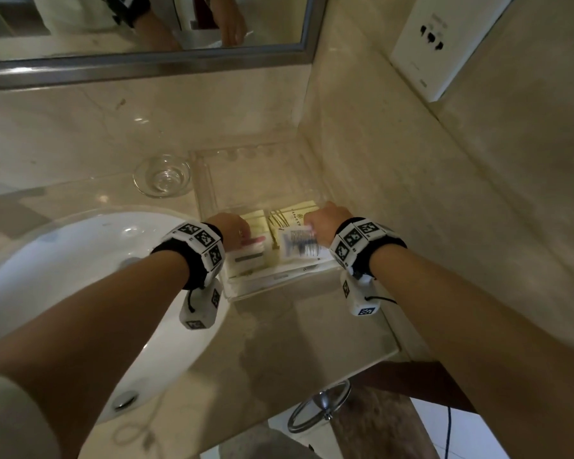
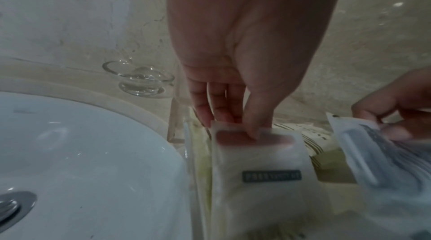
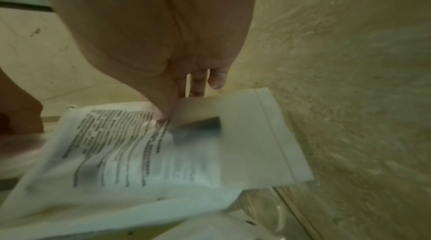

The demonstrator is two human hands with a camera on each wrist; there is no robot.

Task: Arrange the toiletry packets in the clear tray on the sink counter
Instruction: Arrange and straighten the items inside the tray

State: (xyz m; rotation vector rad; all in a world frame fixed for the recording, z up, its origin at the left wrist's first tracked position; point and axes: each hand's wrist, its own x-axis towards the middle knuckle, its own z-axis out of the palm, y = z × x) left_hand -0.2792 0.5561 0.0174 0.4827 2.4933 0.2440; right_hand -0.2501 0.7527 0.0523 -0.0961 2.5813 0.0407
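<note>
A clear tray [image 1: 212, 180] sits in the counter's right corner, its near half filled with toiletry packets. My left hand [image 1: 236, 228] pinches the top edge of a white packet with a pink patch and a grey label [image 2: 258, 155], at the tray's left side. My right hand [image 1: 322, 223] pinches a white packet printed with dark text [image 3: 130, 144] and holds it tilted over the tray's right side. Beneath both lie yellow packets [image 1: 292, 213] with gold lines, flat in the tray. A frosted zip-top pouch [image 3: 261, 133] lies under the printed packet.
The white sink basin [image 1: 80, 276] with its metal drain [image 1: 123, 400] lies just left of the tray. A small clear glass dish [image 1: 162, 175] stands behind the basin, left of the tray's far end. The marble wall runs close along the tray's right side. A mirror hangs behind.
</note>
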